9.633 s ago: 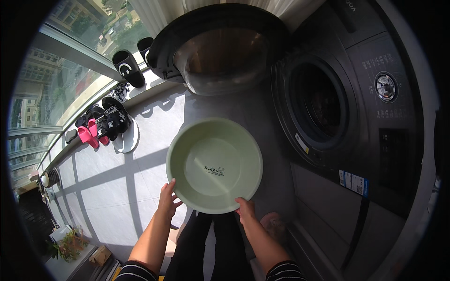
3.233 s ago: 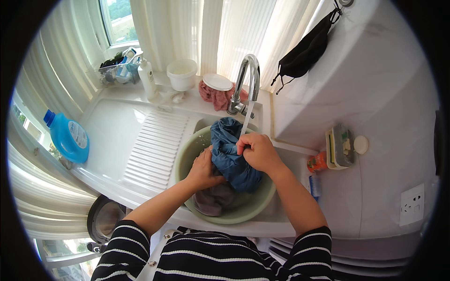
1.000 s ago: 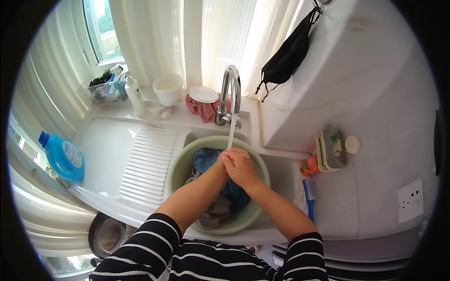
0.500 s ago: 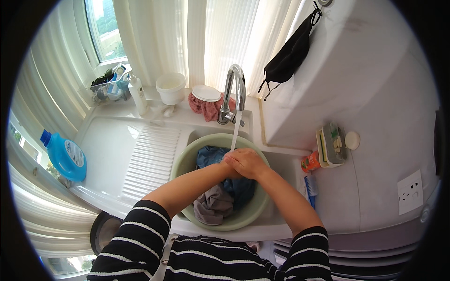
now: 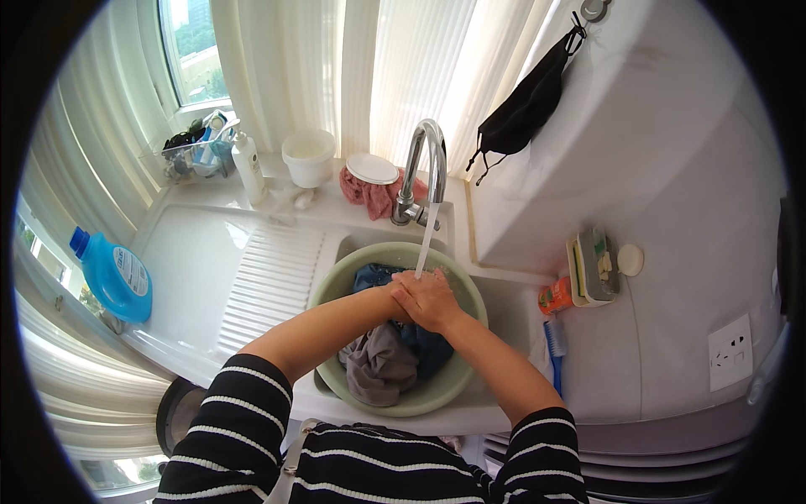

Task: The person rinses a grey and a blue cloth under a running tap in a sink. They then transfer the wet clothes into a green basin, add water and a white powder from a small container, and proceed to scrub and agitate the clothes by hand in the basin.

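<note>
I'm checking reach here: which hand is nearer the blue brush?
Right. The right hand lies over the green basin under the tap water, on the side toward the blue brush. The left hand is mostly hidden beneath it, on the far side.

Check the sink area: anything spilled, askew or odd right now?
Nothing stands out. The tap runs onto the hands, clasped over the green basin holding the clothes. No spill shows on the drainboard, and the blue bottle stands at its edge.
</note>
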### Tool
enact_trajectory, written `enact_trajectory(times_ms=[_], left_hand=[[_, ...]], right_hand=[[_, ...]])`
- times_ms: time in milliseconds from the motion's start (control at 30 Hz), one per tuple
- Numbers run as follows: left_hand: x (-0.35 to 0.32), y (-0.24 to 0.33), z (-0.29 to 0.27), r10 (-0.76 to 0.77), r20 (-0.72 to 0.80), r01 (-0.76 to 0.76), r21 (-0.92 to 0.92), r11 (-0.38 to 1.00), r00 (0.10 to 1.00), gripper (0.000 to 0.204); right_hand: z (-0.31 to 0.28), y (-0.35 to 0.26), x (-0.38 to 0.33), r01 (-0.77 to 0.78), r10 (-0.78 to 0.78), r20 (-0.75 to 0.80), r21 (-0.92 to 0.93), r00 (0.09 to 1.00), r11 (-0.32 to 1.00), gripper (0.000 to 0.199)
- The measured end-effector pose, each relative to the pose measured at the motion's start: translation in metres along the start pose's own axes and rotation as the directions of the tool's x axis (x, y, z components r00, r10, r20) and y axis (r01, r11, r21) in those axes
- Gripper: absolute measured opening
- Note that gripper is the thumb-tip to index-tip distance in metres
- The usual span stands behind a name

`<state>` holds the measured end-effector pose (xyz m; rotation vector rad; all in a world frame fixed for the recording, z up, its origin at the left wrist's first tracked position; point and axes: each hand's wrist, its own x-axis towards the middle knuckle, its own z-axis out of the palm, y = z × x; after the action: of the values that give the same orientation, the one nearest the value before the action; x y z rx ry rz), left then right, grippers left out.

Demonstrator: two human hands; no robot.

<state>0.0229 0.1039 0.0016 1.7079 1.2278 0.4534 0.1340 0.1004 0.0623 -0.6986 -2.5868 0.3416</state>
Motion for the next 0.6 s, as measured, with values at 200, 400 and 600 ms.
enact_trajectory(times_ms=[200,400,600], left_hand=[[0.000,0.005,-0.003,-0.132,-0.139,0.066,-0.400,0.914,0.981,0.020],[-0.033,-0.020,-0.015,-0.142,0.090,0.082,-0.995,-0.061,0.986,0.020],[-0.048,-0.014,-0.015,-0.556,0.067,-0.033,-0.985,-0.169,0.828,0.016]], right_hand=[[0.003,-0.061,0.020,0.223,-0.225,0.002,0.146,0.974,0.964,0.040],[-0.009,0.013,-0.005,0.005,-0.004,0.046,-0.019,0.999,1.000,0.040],[0.018,0.029,-0.002,-0.452,0.444,0.177,0.610,0.878,0.651,0.033]])
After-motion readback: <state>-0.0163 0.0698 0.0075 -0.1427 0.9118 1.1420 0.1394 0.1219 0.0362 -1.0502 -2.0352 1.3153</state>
